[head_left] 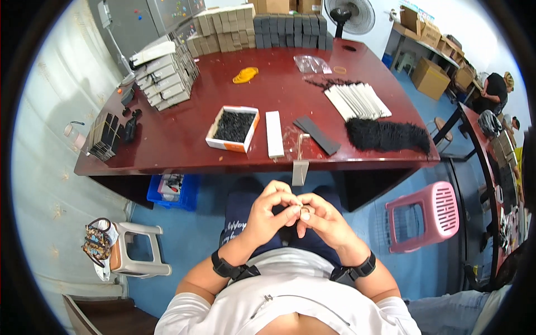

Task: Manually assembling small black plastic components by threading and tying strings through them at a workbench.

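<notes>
My left hand (272,207) and right hand (322,219) meet over my lap, fingertips pinching a small pale piece (305,213) close for fine handling, below the desk (184,134) edge

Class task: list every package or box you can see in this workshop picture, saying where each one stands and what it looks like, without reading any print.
Open box: desk centre, white with orange edge, full of small black pieces.
Flat grey-white boxes: stacked at desk's left.
Tan boxes: row along far edge.
Dark grey boxes: row beside the tan ones.
Brown cartons: floor and shelf, far right.
Clear plastic bag: far desk, crumpled.
</notes>
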Demonstrator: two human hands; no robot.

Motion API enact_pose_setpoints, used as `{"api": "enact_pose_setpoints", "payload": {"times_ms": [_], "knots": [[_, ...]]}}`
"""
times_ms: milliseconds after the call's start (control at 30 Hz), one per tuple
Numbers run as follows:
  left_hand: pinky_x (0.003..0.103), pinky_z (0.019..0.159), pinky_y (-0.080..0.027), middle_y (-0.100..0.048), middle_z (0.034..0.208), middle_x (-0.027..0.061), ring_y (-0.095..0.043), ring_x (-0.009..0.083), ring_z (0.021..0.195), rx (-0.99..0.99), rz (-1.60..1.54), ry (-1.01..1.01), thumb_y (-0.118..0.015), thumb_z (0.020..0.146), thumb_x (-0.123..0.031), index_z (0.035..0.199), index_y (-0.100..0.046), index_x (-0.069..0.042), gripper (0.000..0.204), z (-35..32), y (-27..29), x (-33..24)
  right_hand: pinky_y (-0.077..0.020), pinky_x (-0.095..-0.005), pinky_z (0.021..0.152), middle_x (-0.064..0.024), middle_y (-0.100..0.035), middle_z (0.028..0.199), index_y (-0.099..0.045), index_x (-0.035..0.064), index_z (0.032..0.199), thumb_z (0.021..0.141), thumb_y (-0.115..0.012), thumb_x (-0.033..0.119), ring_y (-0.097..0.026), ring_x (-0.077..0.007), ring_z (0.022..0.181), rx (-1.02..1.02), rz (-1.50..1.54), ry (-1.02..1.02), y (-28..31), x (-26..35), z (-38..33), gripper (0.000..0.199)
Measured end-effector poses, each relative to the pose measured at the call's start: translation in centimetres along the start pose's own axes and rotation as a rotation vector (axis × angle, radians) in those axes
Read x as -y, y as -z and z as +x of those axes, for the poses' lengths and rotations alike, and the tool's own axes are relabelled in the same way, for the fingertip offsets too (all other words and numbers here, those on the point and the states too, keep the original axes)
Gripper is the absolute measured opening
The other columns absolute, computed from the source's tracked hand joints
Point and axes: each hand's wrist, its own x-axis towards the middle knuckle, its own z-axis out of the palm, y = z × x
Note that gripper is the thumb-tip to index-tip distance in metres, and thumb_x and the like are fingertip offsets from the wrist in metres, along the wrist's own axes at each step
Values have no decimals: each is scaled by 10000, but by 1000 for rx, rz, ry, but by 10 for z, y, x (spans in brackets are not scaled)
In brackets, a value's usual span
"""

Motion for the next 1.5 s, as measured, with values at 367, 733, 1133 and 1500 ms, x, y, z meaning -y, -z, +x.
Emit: {"api": "enact_pose_setpoints", "payload": {"times_ms": [367,733,1133,1500], "knots": [[241,818,-395,-481,962,18,-493,101,897,-51,-451,137,-616,854,-16,901,-605,-13,49,5,13,5,-467,-273,593,-99,-616,907,-653,46,1015,826,-654,119,-568,-198,575,-166,-1071,34,14,15,-26,202],[261,808,-418,-509,958,44,-513,134,896,34,-71,-31,-647,830,-45,910,-618,-49,86,-1,-1,6,-448,-210,612,-11,-615,806,-622,12,1045,916,-597,158,-572,-85,675,-85,-100,25,1,-2,-2,196],[226,801,-426,-539,984,27,-518,96,868,127,-399,133,-624,842,2,1105,-620,-12,263,-1,12,11,-268,-176,483,65,-541,691,-654,27,913,889,-631,120,-378,-1,556,-181,-90,35,0,-2,4,99],[238,751,-436,-553,949,64,-539,118,864,86,-280,66,-638,826,25,913,-652,-14,96,-11,7,17,-287,-181,485,54,-530,650,-659,23,893,879,-641,108,-398,-17,549,-196,-187,12,-2,-10,0,88]]}}
